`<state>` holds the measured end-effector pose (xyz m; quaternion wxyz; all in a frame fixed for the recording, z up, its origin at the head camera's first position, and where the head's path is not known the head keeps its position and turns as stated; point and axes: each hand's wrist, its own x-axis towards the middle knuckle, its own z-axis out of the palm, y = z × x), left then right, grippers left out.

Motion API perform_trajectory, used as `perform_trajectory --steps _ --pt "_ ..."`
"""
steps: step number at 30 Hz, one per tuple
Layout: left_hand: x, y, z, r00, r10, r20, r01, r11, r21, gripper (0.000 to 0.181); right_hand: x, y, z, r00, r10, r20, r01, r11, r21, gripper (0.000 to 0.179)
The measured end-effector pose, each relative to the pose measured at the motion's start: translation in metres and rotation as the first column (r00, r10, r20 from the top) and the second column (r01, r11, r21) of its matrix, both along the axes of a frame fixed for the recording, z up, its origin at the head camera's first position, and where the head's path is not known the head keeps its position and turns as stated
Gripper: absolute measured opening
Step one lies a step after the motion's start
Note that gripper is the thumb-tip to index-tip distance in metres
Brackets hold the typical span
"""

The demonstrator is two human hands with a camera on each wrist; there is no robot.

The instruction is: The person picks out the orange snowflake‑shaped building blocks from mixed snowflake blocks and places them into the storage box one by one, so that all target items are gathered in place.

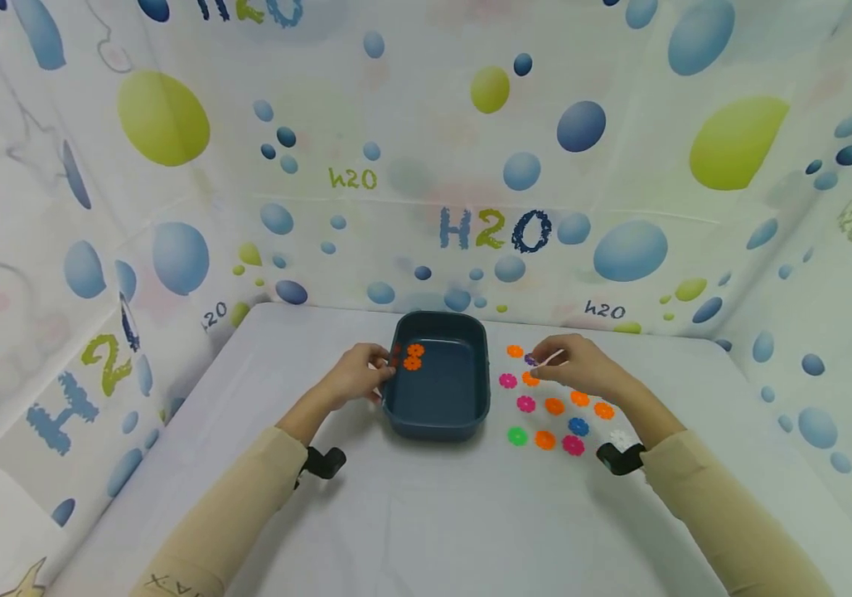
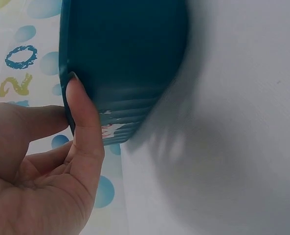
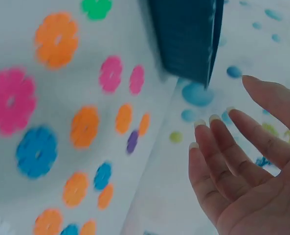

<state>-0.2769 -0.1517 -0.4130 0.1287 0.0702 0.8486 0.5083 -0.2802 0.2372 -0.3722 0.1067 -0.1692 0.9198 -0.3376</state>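
In bin [image 1: 441, 396], two orange flowers [image 1: 413, 363]; more flowers [image 1: 554, 406] left on desk [image 1: 433, 514]. Left hand [image 1: 355, 375] pinching rim [image 2: 63, 44]; right hand [image 1: 581, 365] spread.

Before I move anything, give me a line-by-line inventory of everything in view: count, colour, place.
Bin: 1, dark blue, on the table between the hands
Flowers inside bin: 2 clearly seen, orange, toward its far left
Orange flowers: 8, orange, right of bin
Pink flowers: 3, pink, right of bin
Blue flowers: 3, blue, right of bin, one cut by the right wrist view's edge
Purple flower: 1, purple, right of bin
Green flower: 1, green, right of bin
White flower: 1, white, near right wrist
Table: 1, white, underneath
Backdrop: white, blue-green print, behind
Wrist cameras: 2, black, one per wrist
Sleeves: 2, beige, forearms
Left hand: 1, bare, gripping bin's left edge
Right hand: 1, bare, above flowers
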Motion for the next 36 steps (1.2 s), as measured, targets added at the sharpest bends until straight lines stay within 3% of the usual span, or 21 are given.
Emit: perform_trajectory --steps 7,12,16,27,32,36 --pt "0.000 0.001 0.002 1.000 -0.002 -0.016 0.002 1.000 -0.003 0.040 0.005 0.059 -0.005 0.996 -0.090 -0.020 0.090 0.996 0.011 0.041" --pt "-0.001 0.000 0.005 1.000 -0.001 -0.013 0.001 1.000 0.006 0.041 0.000 0.100 -0.013 0.980 -0.189 -0.060 0.192 0.980 0.051 0.047" --pt "-0.001 0.000 0.007 1.000 0.002 -0.015 -0.002 1.000 0.008 0.041 -0.007 0.122 -0.023 0.965 -0.262 -0.028 0.264 0.962 0.068 0.051" --pt "-0.003 0.001 -0.001 1.000 0.004 -0.003 -0.004 1.000 0.005 0.037 -0.026 0.136 -0.057 0.930 -0.349 0.118 0.343 0.937 0.067 0.055" --pt "-0.003 0.001 -0.003 1.000 0.006 0.004 -0.006 1.000 0.005 0.039 -0.032 0.130 -0.062 0.910 -0.362 0.202 0.352 0.932 0.086 0.060" --pt "-0.002 0.002 -0.002 1.000 0.011 0.010 -0.011 1.000 0.000 0.039 -0.030 0.122 -0.062 0.912 -0.354 0.207 0.340 0.935 0.104 0.058"
